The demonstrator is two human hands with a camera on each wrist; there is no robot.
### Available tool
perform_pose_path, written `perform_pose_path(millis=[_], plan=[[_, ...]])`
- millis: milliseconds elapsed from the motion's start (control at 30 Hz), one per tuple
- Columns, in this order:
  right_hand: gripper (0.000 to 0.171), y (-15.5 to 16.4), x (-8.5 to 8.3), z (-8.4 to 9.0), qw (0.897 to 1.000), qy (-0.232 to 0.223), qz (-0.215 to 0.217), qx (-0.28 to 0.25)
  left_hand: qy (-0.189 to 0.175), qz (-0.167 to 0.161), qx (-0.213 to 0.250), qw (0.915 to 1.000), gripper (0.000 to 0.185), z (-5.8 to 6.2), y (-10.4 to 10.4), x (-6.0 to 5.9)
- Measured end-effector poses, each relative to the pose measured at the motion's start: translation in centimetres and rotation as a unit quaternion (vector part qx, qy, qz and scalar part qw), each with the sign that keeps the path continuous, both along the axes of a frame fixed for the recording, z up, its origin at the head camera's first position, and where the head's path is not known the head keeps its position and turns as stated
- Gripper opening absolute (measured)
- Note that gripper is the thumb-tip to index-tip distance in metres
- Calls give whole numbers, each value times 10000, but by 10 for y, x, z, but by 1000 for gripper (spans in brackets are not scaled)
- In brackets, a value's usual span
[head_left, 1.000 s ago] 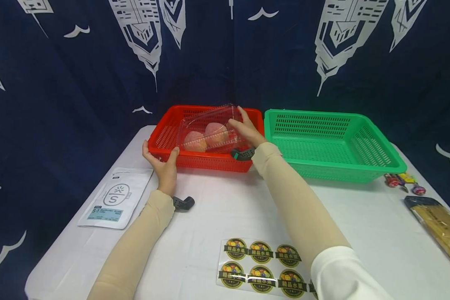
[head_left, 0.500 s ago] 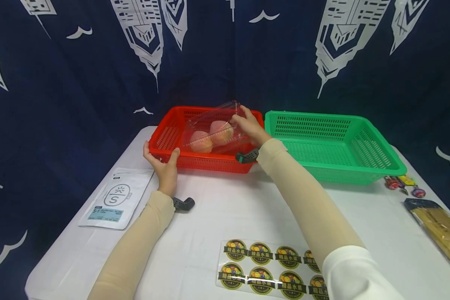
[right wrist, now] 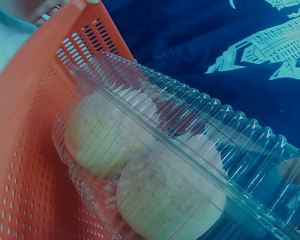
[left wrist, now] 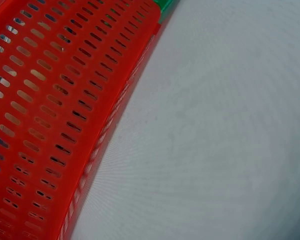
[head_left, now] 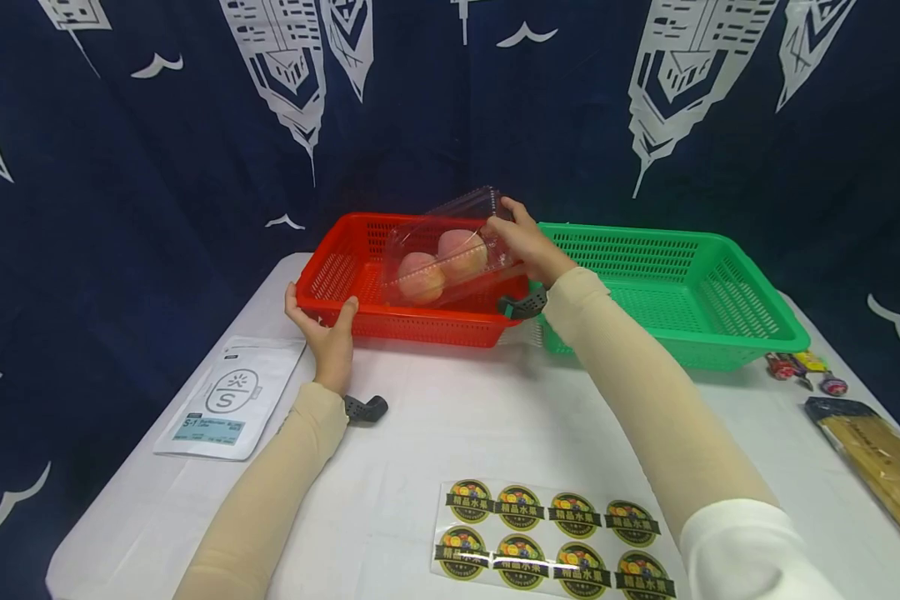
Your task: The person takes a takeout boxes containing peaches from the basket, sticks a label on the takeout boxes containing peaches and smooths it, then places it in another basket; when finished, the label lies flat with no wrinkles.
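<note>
One clamshell box (head_left: 446, 254) — right hand (head_left: 528, 246) gripping its end

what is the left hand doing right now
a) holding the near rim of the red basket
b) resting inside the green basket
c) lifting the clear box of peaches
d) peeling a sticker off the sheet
a: the left hand grips the near rim of the red basket, while the right hand holds the clear clamshell box of peaches.

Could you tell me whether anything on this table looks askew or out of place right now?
Only the clear clamshell box of two peaches: the right hand holds it tilted above the red basket, one end raised. The left hand grips that basket's rim. Nothing looks spilled or damaged.
</note>
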State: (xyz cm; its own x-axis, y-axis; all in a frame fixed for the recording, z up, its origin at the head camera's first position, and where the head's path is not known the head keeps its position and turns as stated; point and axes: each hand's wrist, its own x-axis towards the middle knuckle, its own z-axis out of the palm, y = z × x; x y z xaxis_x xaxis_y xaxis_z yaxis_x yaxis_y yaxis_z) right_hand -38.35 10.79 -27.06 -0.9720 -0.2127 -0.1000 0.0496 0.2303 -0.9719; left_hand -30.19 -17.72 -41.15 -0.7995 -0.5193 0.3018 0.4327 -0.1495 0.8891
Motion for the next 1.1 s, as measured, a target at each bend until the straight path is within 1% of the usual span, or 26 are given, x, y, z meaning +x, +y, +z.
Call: perform_pose_path(millis=[267, 467, 633, 767, 900, 1100], plan=[[87, 22, 4, 8, 9998, 14, -23, -178, -87, 76, -73, 9999, 98, -1, 0, 1], [87, 41, 7, 10, 9984, -101, 1, -555, -91, 88, -85, 9999, 97, 0, -1, 1], [86, 58, 11, 8, 9960, -142, 9, -886, -65, 76, -61, 9999, 97, 0, 0, 1], [84, 69, 16, 5, 9931, -184, -9, -1161, -32, 67, -45, 10000, 96, 0, 0, 1], [83, 79, 23, 5, 9893, -321, -85, -1424, -21, 34, -53, 10000, 97, -2, 0, 0], [82, 90, 38, 6, 9840, -503, -151, -1705, -66, 33, -79, 9999, 98, 0, 1, 1]])
